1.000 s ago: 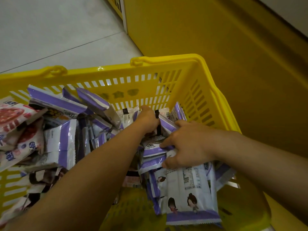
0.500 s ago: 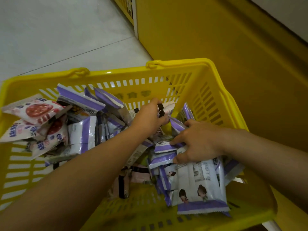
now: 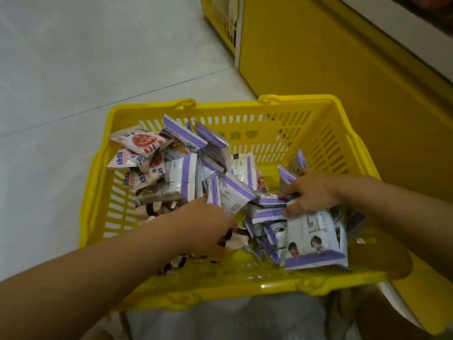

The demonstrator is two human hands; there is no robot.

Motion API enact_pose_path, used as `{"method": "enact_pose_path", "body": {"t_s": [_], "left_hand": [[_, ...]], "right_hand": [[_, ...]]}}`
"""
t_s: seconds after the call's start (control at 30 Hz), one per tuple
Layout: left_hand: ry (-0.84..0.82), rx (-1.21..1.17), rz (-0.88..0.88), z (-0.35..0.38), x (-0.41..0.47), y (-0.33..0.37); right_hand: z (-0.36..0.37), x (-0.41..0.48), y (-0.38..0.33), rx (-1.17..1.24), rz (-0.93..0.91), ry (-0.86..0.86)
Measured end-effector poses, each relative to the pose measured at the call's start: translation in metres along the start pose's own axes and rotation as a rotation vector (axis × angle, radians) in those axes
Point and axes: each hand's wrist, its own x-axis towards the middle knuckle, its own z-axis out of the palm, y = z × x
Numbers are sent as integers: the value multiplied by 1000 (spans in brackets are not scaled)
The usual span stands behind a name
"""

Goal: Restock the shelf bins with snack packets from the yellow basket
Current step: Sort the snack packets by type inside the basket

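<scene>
head view is showing the right hand (image 3: pixel 312 190) gripping a bundle of purple packets (image 3: pixel 316 239) at the right side of the yellow basket (image 3: pixel 245 105), probably batching them for one trip, while the left hand (image 3: pixel 208 227) is sitting buried among loose packets (image 3: pixel 232 195), its grip impossible to tell.

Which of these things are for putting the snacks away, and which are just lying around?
For the job:
yellow basket
purple-and-white snack packets, a bunch held by the right hand
red-and-white snack packets
left hand, down among the packets

Just lying about:
tiled floor
yellow cabinet base
pale bundle below the basket, too unclear to name
</scene>
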Motion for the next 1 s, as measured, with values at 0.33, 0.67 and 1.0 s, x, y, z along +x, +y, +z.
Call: {"method": "enact_pose_path", "body": {"t_s": [0.33, 0.67, 1.0], "left_hand": [[437, -386, -75, -30, 62, -12], [173, -22, -101, -34, 188, -37], [-40, 347, -93, -34, 214, -39]], "right_hand": [[4, 5, 5, -2, -12, 68], [11, 11, 19, 49, -108, 154], [14, 10, 26, 76, -137, 183]]}}
